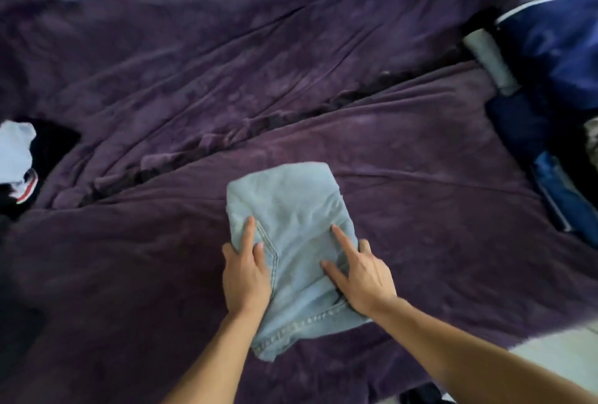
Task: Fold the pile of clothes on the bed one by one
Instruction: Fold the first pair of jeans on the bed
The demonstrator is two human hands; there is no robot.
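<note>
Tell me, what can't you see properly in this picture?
All in the head view:
- jeans: inner layers hidden by their own folds; the left hand and right hand cover the near part.
- outer fingers of both hands: tips tucked round the jeans' sides.
- white and black clothes: cut off by the left edge.
- blue things: blurred, cut off by the right edge.
</note>
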